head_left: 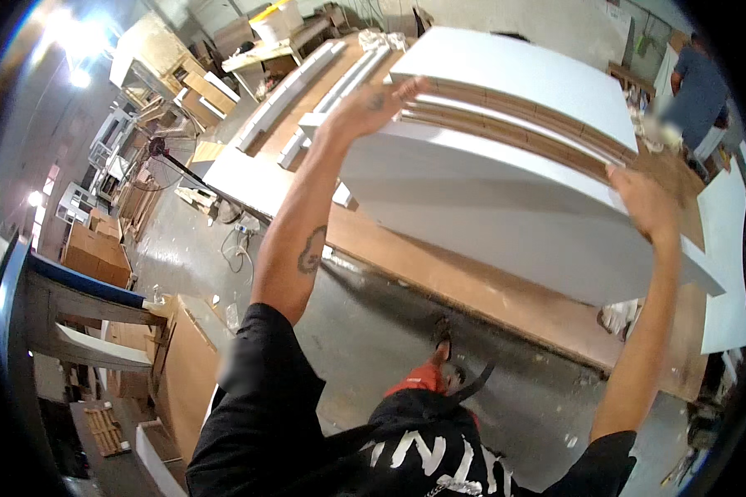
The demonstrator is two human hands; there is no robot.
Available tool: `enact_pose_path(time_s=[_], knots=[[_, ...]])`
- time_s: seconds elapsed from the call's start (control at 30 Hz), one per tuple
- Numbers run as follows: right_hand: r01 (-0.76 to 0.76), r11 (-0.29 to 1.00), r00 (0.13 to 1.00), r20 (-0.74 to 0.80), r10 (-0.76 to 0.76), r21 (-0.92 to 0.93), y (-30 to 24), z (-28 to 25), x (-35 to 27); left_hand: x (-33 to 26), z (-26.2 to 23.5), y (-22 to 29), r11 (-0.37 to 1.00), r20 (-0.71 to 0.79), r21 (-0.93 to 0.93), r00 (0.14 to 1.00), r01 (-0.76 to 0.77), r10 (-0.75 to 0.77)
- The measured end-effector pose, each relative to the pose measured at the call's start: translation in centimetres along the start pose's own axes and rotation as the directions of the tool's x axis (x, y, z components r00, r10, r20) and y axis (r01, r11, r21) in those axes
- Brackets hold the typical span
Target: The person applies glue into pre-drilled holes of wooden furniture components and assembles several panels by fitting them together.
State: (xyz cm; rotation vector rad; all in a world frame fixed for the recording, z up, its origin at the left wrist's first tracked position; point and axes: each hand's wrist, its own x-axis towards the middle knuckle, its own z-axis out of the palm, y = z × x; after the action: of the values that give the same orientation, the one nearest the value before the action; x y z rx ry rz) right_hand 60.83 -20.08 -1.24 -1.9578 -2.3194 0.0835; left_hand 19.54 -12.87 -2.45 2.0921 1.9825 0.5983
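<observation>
A large white panel [489,207] stands tilted on edge on the brown-topped workbench [456,286], its broad face toward me. My left hand [373,108] is at its upper left edge, with the fingers hooked over the top. Farther right, my right hand [645,199] grips the same upper edge near the right end, fingertips on the far side. Just behind this edge run brown slotted strips [514,120] with white between them. Beyond them lies another broad white panel [522,74]. The panel hides the undersides of both hands' grip.
Long white rails [290,95] lie at the bench's left end. A standing fan [159,149] and cardboard boxes [97,255] are on the left. A wooden cabinet piece [186,356] stands lower left. Another person [695,91] is at the far right.
</observation>
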Motion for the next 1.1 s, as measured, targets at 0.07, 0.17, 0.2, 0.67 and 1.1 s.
enact_pose_path(time_s=[0.07,0.17,0.2,0.67,1.1], knots=[[-0.189,0.972,0.981,-0.018,0.193,0.137,-0.4,-0.2,-0.5,1.0,0.2,0.3,0.999,0.099,-0.032,0.994,-0.036,0.039],[-0.231,0.962,0.972,-0.005,0.234,0.145,-0.2,0.4,0.5,3.6,0.9,-1.4,0.997,0.17,0.009,0.982,0.082,-0.082],[-0.265,0.95,0.956,0.171,0.237,0.165,1.5,0.4,1.4,3.9,1.9,0.1,0.998,0.249,-0.065,0.968,-0.013,0.029],[0.186,0.818,0.598,-0.723,0.346,0.545,-0.9,0.3,-3.9,2.0,10.8,20.4,0.601,0.17,-0.413,0.59,-0.685,0.789],[0.103,0.89,0.11,-0.894,0.434,0.444,6.8,9.0,-11.2,-0.5,14.6,34.2,0.728,0.229,-0.179,0.692,-0.662,0.685]])
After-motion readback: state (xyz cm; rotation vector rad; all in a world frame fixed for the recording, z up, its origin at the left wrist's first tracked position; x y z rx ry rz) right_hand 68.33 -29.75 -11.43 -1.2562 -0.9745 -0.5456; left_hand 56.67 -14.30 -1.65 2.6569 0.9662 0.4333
